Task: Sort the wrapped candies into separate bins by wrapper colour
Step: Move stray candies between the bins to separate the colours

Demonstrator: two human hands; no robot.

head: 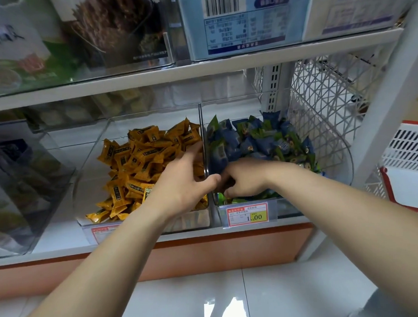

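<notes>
Two clear plastic bins stand side by side on a shelf [231, 230], their inner walls touching. The left bin [92, 164] holds a heap of orange candies [140, 166], flat pillow-shaped wrappers with dark labels. They are piled highest against its right wall and thin out toward the front left corner, with bare floor along its left side. The right bin [336, 151] holds blue candies [255, 141] with green on their wrappers, heaped toward the back. A few bright green wrappers [221, 197] lie in its front left corner.
</notes>
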